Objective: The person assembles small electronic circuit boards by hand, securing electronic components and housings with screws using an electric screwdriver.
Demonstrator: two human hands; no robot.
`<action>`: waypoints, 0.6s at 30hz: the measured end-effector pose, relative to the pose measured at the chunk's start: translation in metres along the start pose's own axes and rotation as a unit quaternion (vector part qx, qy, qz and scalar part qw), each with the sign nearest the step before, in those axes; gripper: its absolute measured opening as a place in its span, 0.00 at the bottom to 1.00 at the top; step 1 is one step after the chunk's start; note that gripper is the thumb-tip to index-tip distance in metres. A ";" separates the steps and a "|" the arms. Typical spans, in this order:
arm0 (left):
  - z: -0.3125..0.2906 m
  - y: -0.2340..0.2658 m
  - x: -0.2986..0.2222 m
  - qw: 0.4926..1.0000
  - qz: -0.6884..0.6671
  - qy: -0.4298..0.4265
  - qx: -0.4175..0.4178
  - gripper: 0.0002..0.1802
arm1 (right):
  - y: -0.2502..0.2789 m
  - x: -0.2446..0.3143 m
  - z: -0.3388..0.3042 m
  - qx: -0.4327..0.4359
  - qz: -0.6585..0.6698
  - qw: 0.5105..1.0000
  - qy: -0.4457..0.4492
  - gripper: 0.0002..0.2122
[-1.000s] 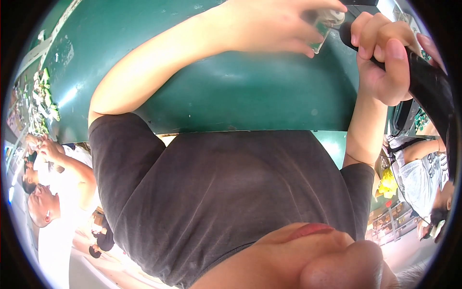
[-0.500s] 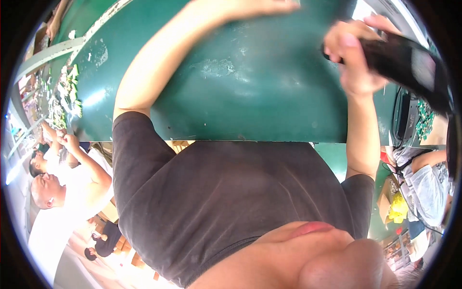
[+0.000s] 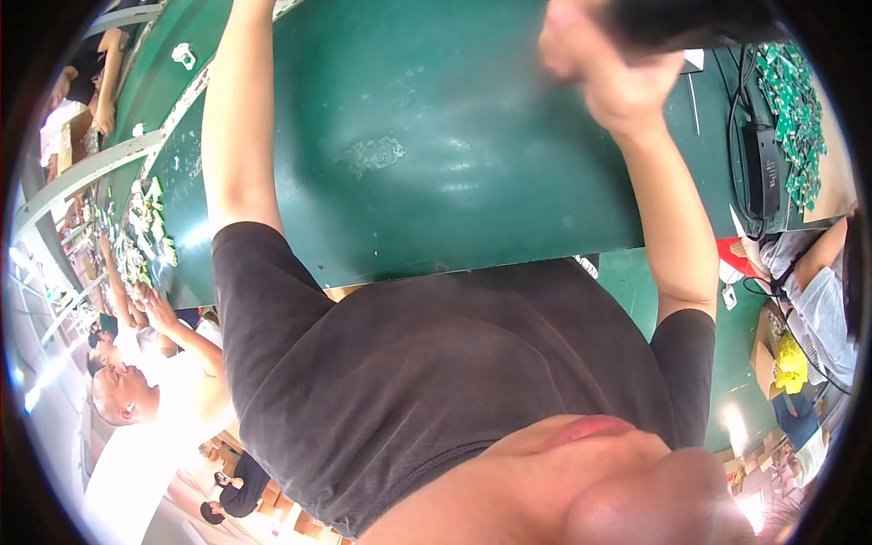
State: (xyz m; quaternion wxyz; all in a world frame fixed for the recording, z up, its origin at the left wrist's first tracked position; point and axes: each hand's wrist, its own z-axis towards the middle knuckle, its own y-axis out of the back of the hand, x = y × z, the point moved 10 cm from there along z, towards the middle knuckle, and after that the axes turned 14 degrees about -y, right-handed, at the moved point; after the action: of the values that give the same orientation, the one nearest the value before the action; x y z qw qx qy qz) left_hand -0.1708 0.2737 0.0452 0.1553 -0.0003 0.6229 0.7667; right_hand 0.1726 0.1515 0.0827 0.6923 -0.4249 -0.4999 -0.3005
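My right hand is raised over the far right of the green table, its fingers closed round a bulky black object. Blur and the upper edge of the picture hide much of that object, so I cannot make out its kind. My left forearm stretches away over the table's left side; the hand lies beyond the top edge. Just right of my right wrist, a thin metal rod lies on the table below a small white piece.
Green circuit boards are heaped at the right, beside a black power adapter with looped cables. Small white and green parts are piled at the left, near a pale metal bar. People work at the left; another person's arm shows at right.
My right hand has moved left and farther away with the black object. My left hand has passed out of the picture at the top. The view has shifted, showing more circuit boards.
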 end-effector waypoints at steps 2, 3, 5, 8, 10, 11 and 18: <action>-0.013 0.020 -0.053 0.997 -0.029 0.015 -0.066 0.27 | 0.012 0.010 0.005 0.066 0.455 0.877 0.138 0.18; -0.029 0.033 -0.073 0.997 -0.015 -0.008 -0.069 0.26 | 0.035 0.021 0.013 0.109 0.255 0.953 0.124 0.08; -0.050 0.043 -0.135 0.996 -0.058 -0.050 -0.052 0.25 | 0.064 0.034 0.019 0.142 0.033 0.984 0.104 0.07; -0.083 0.028 -0.208 0.960 -0.235 -0.151 -0.024 0.24 | 0.064 0.044 0.034 0.082 -0.032 0.990 0.114 0.07; -0.101 -0.001 -0.236 0.949 -0.210 -0.233 -0.021 0.27 | 0.064 0.052 0.043 0.040 -0.079 0.988 0.124 0.07; -0.107 -0.008 -0.245 0.945 -0.227 -0.233 -0.042 0.29 | 0.063 0.056 0.045 0.020 -0.100 0.986 0.130 0.07; -0.112 -0.001 -0.263 0.938 -0.280 -0.184 -0.092 0.34 | 0.074 0.091 0.019 -0.114 -0.226 0.954 0.157 0.09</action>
State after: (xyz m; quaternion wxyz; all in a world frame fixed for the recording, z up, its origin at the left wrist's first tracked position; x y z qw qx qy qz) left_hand 0.0578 0.1041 0.0702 0.4752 -0.0481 0.4851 0.7325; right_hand 0.2552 0.2030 0.1499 0.6228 -0.3244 -0.4301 -0.5674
